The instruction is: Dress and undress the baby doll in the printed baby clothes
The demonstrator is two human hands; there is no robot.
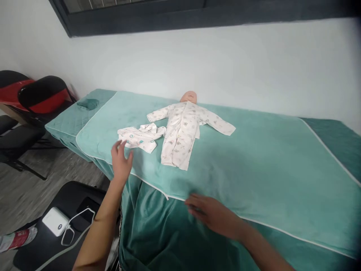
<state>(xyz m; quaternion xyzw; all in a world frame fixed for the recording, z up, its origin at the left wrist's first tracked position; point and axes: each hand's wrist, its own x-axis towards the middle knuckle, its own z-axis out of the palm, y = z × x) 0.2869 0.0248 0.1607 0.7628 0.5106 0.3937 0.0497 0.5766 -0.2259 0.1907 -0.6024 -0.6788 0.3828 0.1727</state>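
Observation:
A baby doll point(181, 132) in a white printed romper lies on its back on a green blanket point(254, 158), head toward the wall. A second small white printed garment point(140, 137) lies crumpled just left of the doll. My left hand point(121, 160) hovers open, fingers apart, right at the near edge of that garment. My right hand point(210, 214) lies flat and open on the blanket's near edge, holding nothing.
The blanket covers a long bed point(335, 135) against a white wall. A small green cushion point(88, 103) sits at the bed's far left end. Red and black chairs point(39, 96) stand at left. A black stool point(47, 241) below carries a white device point(55, 221) with a cable.

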